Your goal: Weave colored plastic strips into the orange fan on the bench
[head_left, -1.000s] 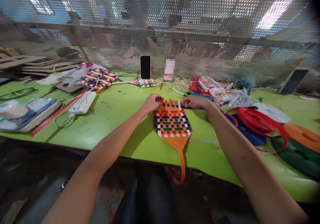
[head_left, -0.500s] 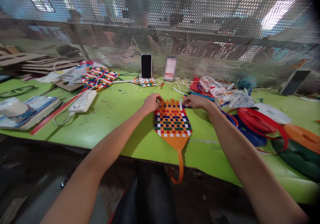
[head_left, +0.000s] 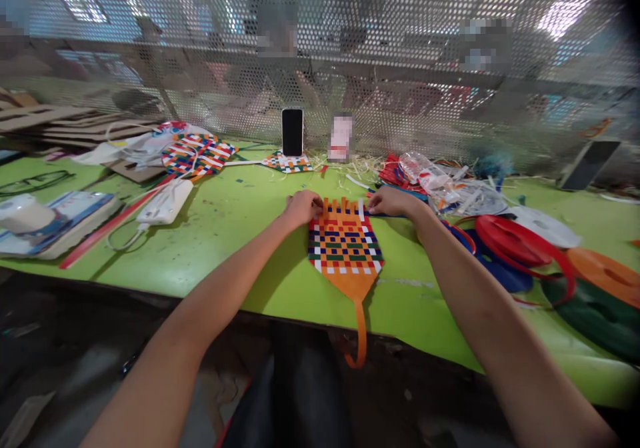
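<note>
A woven piece (head_left: 345, 241) of orange, blue, green, red and white strips lies on the green table, narrowing to an orange point. Its orange tail (head_left: 361, 328) hangs over the front edge. My left hand (head_left: 303, 208) is closed in a pinch at the piece's upper left corner; the fingertips partly cover that corner. On the other side, my right hand (head_left: 393, 203) pinches a blue strip (head_left: 345, 211) that crosses the top row and runs out to the right. Short orange ends stand up along the top, with a white strip (head_left: 361, 209) near the right.
Rolls of red strip (head_left: 515, 240), orange and green strip lie at right. Plastic bags and scraps (head_left: 445, 185) sit behind them. A phone (head_left: 293, 133) stands before the perforated metal screen (head_left: 390, 88). At left are a power strip (head_left: 165, 203), finished-looking weaving (head_left: 200, 155) and cardboard (head_left: 60, 125).
My left hand has shifted very slightly at the upper left corner. The right hand and the woven piece stay nearly still.
</note>
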Available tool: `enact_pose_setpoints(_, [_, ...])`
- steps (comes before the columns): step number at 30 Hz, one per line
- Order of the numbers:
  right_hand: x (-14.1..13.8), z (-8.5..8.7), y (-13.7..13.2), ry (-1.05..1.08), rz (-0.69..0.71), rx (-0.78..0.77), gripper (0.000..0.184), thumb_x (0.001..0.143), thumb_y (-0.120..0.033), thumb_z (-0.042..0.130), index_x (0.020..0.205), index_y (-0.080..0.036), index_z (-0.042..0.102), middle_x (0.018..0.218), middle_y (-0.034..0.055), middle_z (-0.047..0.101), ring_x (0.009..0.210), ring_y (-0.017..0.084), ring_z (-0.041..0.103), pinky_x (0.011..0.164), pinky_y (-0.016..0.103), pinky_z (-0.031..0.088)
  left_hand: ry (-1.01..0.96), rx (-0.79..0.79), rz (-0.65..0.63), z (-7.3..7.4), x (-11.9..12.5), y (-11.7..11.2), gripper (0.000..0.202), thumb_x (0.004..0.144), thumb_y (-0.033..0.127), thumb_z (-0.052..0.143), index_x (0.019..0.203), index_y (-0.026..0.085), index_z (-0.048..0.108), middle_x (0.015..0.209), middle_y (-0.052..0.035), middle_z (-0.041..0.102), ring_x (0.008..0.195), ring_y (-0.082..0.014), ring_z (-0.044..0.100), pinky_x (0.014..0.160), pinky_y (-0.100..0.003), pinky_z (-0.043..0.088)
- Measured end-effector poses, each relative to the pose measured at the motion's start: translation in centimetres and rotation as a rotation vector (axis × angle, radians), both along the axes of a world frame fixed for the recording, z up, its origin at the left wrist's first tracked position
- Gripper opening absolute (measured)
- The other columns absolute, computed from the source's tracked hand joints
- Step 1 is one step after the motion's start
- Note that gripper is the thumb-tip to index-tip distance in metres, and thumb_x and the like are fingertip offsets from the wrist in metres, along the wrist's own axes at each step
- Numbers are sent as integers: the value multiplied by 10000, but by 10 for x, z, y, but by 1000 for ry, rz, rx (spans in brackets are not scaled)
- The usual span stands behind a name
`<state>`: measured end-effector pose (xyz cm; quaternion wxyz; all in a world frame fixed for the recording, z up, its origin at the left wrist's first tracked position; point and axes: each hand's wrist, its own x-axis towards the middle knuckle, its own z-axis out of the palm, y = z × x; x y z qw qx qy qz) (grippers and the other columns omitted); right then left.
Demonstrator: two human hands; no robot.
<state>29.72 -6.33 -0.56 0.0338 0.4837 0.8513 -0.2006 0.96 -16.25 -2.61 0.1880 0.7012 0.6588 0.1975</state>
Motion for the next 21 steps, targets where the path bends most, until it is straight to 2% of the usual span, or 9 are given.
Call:
enact_pose_setpoints(4, [0,1,1,28,-48,1,163,761,-318,836,857,-186,831,942,74,842,917,257,752,773,281,535,19,-26,-21,6,-2,-2,230,958,179,702,1100,263,862,1185,-64,837,1121,-261,754,1064,-393,525])
enact_pose_setpoints(8, [-3,3,-3,16,-66,77,236,751,-323,839,927,-174,791,913,65,815,870,233,725,704,269,504,-3,-25,-31,8,-5,-1,289,935,135,684,1123,264,862,1224,-72,829,1121,-270,753,1034,-390,543])
enact_pose_setpoints(11, [-6,5,-8,-6,-87,102,192,768,-299,811,901,-168,764,880,61,796,839,220,699,674,270,477,-38,-16,-37,7,-7,-1,255,925,144,689,1075,252,864,1169,-85,835,1052,-277,761,974,-391,558])
enact_pose_setpoints(16, [-6,8,-12,-34,-60,81,142,796,-311,778,839,-182,740,855,52,780,806,206,679,669,275,453,-6,23,-56,8,-7,-2,147,955,261,700,958,219,840,1046,-101,831,957,-272,747,902,-376,545])
enact_pose_setpoints(21, [-17,13,-20,38,-14,127,128,812,-271,770,883,-169,737,908,72,777,809,203,672,685,277,446,43,-1,-50,15,-4,-4,136,896,199,686,893,198,822,1001,-122,824,959,-298,748,907,-388,540])
